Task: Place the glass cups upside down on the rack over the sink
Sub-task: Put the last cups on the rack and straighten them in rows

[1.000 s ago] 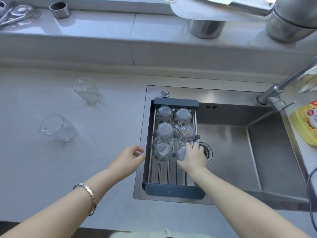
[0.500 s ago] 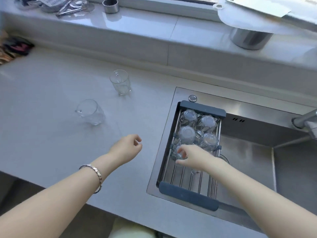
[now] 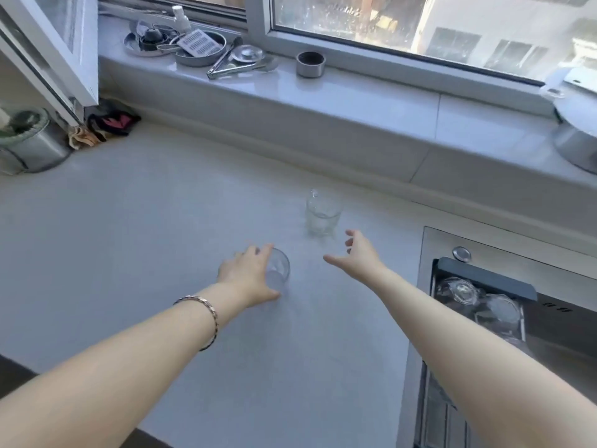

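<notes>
Two clear glass cups stand upright on the white counter (image 3: 145, 240). My left hand (image 3: 248, 274) wraps the near cup (image 3: 280, 265), thumb below it and fingers above it. The far cup (image 3: 323, 215) stands alone. My right hand (image 3: 358, 253) hovers just to its right and nearer me, fingers spread, holding nothing and not touching the glass. At the right edge the dark-framed rack (image 3: 484, 279) lies over the sink (image 3: 565, 337). It holds upside-down glass cups (image 3: 458, 291); my right forearm hides its near part.
The windowsill behind holds metal bowls and a grater (image 3: 197, 48), tongs (image 3: 226, 61) and a small metal cup (image 3: 310, 64). A steel pot (image 3: 575, 147) sits on the sill at right. At far left stand a metal canister (image 3: 32, 147) and crumpled cloths (image 3: 109, 122).
My view has swung left from the sink to the counter. My right hand left the rack and reached toward the far cup. My left hand reached out and closed around the near cup.
</notes>
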Demonstrator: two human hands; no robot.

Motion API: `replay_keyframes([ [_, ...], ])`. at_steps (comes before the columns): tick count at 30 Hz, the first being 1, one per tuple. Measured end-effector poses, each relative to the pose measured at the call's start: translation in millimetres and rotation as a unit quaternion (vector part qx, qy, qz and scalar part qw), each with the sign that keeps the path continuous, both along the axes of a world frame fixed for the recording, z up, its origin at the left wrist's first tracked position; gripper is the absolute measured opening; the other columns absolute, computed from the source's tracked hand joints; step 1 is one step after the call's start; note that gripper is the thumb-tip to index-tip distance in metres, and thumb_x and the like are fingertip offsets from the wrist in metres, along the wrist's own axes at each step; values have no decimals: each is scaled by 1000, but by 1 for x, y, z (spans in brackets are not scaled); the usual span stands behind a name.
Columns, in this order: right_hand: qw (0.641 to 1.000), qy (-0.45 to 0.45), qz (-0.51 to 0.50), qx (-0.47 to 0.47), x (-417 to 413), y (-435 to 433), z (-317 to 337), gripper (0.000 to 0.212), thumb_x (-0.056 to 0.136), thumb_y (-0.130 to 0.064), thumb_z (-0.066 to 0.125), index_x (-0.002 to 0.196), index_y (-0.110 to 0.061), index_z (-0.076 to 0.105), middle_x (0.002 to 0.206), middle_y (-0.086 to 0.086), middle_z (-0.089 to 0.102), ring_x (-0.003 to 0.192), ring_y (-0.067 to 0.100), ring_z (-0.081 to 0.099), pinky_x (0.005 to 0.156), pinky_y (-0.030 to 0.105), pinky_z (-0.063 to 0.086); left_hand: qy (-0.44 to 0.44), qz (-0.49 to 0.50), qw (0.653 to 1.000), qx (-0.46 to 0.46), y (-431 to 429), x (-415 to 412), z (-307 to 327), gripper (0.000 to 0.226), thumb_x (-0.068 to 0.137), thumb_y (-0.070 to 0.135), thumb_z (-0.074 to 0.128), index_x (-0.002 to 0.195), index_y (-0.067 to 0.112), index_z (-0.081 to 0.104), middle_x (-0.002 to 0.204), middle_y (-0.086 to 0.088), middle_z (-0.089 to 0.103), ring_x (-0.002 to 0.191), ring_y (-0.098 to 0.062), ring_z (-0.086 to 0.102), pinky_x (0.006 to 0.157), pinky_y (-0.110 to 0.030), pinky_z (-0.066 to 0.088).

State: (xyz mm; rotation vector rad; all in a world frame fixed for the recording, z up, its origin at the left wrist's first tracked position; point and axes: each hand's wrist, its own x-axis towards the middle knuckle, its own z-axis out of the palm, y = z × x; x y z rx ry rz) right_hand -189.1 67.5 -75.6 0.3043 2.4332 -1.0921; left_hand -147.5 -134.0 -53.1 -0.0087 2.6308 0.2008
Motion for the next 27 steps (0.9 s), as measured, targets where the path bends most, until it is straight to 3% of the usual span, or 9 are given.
replay_keyframes([
  [5, 987, 38, -139, -71, -50, -25, -35, 111, 61, -23, 86, 145, -11, 14, 148, 8, 28, 137, 25, 33, 112, 42, 33, 12, -57, 998, 9, -4, -12, -5, 85, 72, 46, 68, 141, 25, 24, 134, -2, 45, 120, -26, 53, 100, -37, 38],
  [8, 969, 84, -199, -124, -66, -37, -53, 105, 62, -12, 85, 143, -13, 19, 147, 7, 32, 135, 22, 35, 110, 31, 32, 5, -55, 998, 20, -7, -13, -8, 82, 72, 45, 68, 138, 25, 26, 130, -1, 46, 113, -28, 58, 93, -36, 42],
  [12, 952, 127, -228, -159, -66, -46, -55, 78, 66, -3, 81, 130, -15, 38, 121, 3, 47, 103, 15, 48, 66, 1, 38, 25, -30, 998, 52, -9, -11, -15, 81, 72, 45, 67, 139, 27, 26, 129, 0, 46, 113, -27, 58, 92, -34, 44],
  [13, 953, 129, -226, -156, -61, -48, -52, 74, 65, -4, 81, 125, -16, 40, 114, 2, 47, 97, 15, 48, 61, 0, 38, 28, -19, 998, 58, -10, -10, -15, 82, 72, 46, 67, 140, 28, 25, 129, 1, 46, 113, -26, 58, 92, -33, 43],
  [16, 955, 125, -216, -162, -35, -33, -46, 67, 60, -8, 84, 109, -24, 42, 107, 5, 48, 96, 21, 53, 76, 19, 45, 27, -1, 998, 60, -6, -9, -13, 84, 72, 49, 65, 142, 29, 23, 133, 2, 45, 117, -24, 57, 94, -32, 43],
  [19, 953, 96, -199, -206, 14, 2, -28, 63, 60, -10, 85, 106, -29, 46, 102, 6, 52, 97, 19, 57, 72, 14, 48, 25, 20, 998, 58, 4, -6, -5, 84, 74, 50, 65, 143, 28, 23, 136, 2, 44, 117, -23, 57, 94, -31, 44],
  [21, 956, 76, -185, -214, 56, 35, -9, 69, 53, -24, 85, 109, -35, 47, 99, -2, 54, 99, 17, 59, 81, 20, 49, 27, 21, 998, 52, 17, 0, 2, 84, 74, 50, 65, 143, 29, 23, 138, 3, 44, 118, -24, 57, 93, -31, 44],
  [23, 967, 72, -169, -174, 98, 74, 13, 79, 53, -28, 85, 117, -34, 39, 101, -8, 55, 100, 12, 60, 87, 24, 46, 28, 6, 998, 47, 38, 10, 10, 85, 74, 51, 65, 143, 30, 22, 139, 4, 44, 119, -23, 56, 93, -32, 45],
  [27, 991, 57, -108, -59, 180, 159, 53, 67, 63, -27, 83, 104, -44, 34, 105, -8, 55, 100, 1, 54, 80, 19, 40, 33, -40, 996, 71, 101, 46, 25, 85, 73, 52, 66, 143, 32, 22, 142, 7, 43, 122, -23, 54, 95, -33, 44],
])
